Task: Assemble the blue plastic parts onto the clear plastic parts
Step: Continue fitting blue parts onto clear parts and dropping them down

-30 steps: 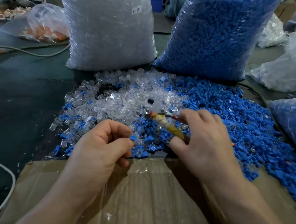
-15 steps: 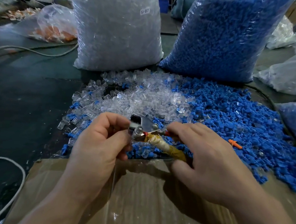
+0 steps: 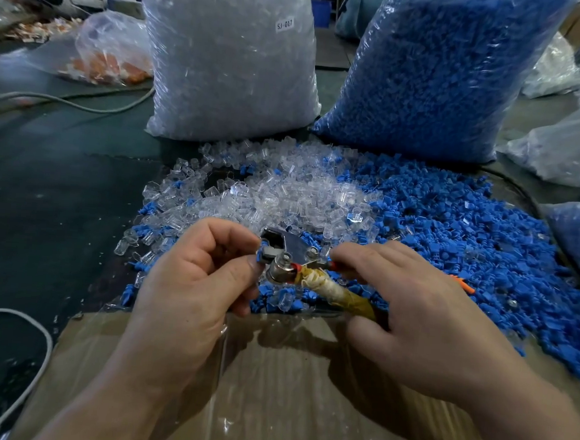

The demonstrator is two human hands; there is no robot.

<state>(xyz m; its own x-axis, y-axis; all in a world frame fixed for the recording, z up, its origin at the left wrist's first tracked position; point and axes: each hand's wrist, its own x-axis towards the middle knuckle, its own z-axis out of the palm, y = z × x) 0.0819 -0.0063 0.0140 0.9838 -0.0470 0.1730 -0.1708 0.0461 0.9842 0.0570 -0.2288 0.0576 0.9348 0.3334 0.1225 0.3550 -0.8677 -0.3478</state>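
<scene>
My left hand (image 3: pixel 195 282) pinches a small blue part (image 3: pixel 262 254) between thumb and forefinger and holds it at the metal jaws of a plier-like tool (image 3: pixel 288 255). My right hand (image 3: pixel 412 311) grips that tool by its tape-wrapped yellow handle (image 3: pixel 338 292). Behind the hands lies a pile of loose clear parts (image 3: pixel 283 192), and a spread of loose blue parts (image 3: pixel 469 232) covers the table to the right.
A big bag of clear parts (image 3: pixel 224 60) and a big bag of blue parts (image 3: pixel 439 75) stand at the back. A cardboard box (image 3: pixel 270 390) is under my wrists. A white cable (image 3: pixel 32 356) curves at the left. More plastic bags (image 3: pixel 561 142) lie right.
Both hands and the tool came closer together. My left hand moved up and right, bringing the blue part against the tool's jaws.
</scene>
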